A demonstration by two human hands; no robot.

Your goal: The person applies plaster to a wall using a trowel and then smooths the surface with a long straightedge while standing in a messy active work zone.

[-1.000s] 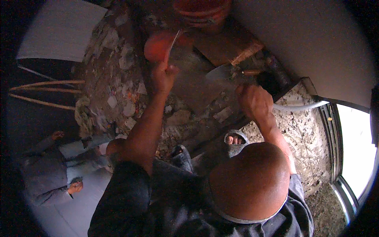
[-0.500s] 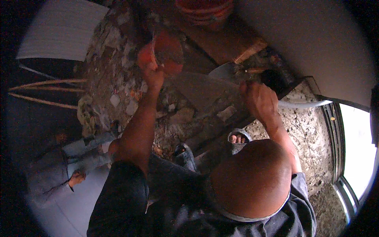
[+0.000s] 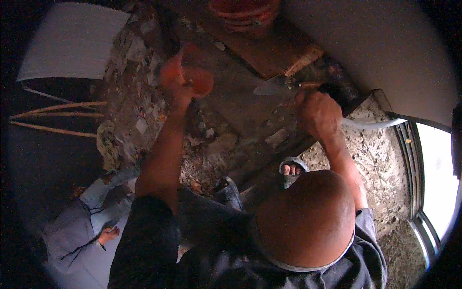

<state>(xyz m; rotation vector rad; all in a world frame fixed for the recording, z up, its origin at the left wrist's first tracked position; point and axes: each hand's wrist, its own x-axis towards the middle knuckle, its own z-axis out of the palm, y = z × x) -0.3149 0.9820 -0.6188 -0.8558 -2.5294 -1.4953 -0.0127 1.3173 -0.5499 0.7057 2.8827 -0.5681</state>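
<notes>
My left hand [image 3: 177, 89] is wrapped around a small orange cup [image 3: 192, 77], holding it tilted over the rubble [image 3: 144, 111]. My right hand [image 3: 318, 113] is closed on the handle of a trowel [image 3: 272, 86], whose blade lies on the grey slab [image 3: 240, 106]. An orange bucket [image 3: 245, 12] stands well beyond, on a wooden board [image 3: 269, 53].

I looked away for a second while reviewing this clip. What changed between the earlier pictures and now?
The left hand kept its orange cup and tipped it: first raised with the mouth up, now mouth turned down toward the rubble. The right hand stayed by the trowel, which kept its place. The red bucket and the wooden board did not move.
</notes>
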